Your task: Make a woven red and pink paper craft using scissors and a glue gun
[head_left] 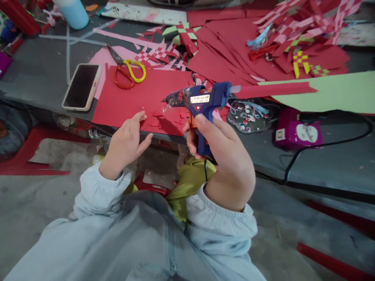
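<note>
My right hand (pixel 221 144) is wrapped round the handle of a blue hot glue gun (pixel 202 97), whose small red light is lit. Its nozzle points left, and a clear glue stick (pixel 235 89) juts from the back. My left hand (pixel 125 140) is at the table's front edge with fingers apart and holds nothing I can see. Beneath the nozzle lies a sheet of red paper (pixel 117 101) with small red scraps on it. Just beyond my left fingertips is a tiny round bit (pixel 143 107). Scissors (pixel 129 72) with red and yellow handles rest on the sheet's far edge.
A phone (pixel 81 86) lies at left. Woven paper pieces (pixel 293 31) and red sheets (pixel 216 50) are heaped at the back. At right are a dark tray of beads (pixel 247 117), a purple power socket box (pixel 297 130) with a black cable, and pale green paper (pixel 336 93).
</note>
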A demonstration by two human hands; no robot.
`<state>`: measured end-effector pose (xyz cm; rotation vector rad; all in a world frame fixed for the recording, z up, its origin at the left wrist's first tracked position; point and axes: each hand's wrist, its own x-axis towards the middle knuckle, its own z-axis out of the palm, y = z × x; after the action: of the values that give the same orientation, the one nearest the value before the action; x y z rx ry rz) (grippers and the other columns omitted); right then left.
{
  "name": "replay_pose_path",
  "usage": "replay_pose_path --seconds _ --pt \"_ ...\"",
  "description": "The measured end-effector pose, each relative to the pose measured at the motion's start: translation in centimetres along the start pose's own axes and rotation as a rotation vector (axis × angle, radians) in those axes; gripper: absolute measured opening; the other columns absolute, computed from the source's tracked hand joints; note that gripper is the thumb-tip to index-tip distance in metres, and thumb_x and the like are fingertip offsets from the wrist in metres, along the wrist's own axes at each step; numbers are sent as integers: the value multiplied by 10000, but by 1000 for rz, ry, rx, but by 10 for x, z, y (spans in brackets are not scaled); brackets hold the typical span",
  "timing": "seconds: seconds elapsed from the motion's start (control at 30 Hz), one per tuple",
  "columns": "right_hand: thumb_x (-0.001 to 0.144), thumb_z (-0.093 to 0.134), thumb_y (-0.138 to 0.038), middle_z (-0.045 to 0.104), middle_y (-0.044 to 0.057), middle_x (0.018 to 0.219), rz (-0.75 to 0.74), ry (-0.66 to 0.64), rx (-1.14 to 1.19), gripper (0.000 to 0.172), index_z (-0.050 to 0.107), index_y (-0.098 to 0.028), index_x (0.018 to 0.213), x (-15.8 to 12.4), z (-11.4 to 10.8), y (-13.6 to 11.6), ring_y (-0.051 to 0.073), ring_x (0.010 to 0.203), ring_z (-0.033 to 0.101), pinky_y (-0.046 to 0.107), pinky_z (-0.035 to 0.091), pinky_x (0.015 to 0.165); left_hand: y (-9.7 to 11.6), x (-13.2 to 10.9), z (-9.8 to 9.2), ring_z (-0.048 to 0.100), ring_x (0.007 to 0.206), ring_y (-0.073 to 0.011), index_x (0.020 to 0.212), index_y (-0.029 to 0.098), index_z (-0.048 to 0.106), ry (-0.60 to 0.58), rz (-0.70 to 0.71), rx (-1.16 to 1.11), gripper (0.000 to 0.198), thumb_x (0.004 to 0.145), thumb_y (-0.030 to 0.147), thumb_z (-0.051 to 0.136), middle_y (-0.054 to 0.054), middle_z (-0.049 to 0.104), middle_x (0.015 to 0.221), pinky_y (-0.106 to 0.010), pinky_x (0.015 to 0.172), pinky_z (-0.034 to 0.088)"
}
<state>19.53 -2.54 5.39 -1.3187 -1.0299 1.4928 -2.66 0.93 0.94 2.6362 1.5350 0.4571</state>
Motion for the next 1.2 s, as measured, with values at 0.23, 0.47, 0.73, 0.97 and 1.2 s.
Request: replay_pose_path --seconds 0.23,0.47,0.73,0.97,1.2 --pt "827 581 -635 540 -43 518 -1 20 7 433 610 -203 815 0 1 -1 66 400 458 196 325 376 3 1 -2 557 1232 -285 1294 115 538 -35 11 61 436 949 356 422 -163 610 1303 -436 1025 479" --pt "825 576 -645 542 -39 511 20 25 -4 450 607 -196 799 -1 0 -3 60 385 441 193 327 375 3 0 -3 517 1256 -311 1313 163 566 -74 51 71 437 947 377 460 -176 540 1384 -484 1033 464" --pt "830 576 -634 542 -36 524 15 49 -3 437 611 -199 799 -4 0 -3 65 402 455 196 332 386 7 -1 -3 530 1235 -330 1305 166 577 -96 87 164 440 956 402 454 -210 527 1379 -491 1003 480" --pt "820 580 -647 539 -39 513 19 55 -3 452 600 -196 789 -5 1 -3 61 386 437 197 321 377 8 -1 -2 515 1263 -337 1329 229 548 -95 117 183 430 943 409 482 -180 511 1389 -527 996 477" --pt "809 580 -662 540 -38 518 15 41 -7 464 601 -199 793 -3 -1 -2 64 388 441 203 320 375 13 -1 -4 441 1344 -370 1394 284 497 -144 142 165 491 922 411 534 -183 435 1453 -590 1057 412"
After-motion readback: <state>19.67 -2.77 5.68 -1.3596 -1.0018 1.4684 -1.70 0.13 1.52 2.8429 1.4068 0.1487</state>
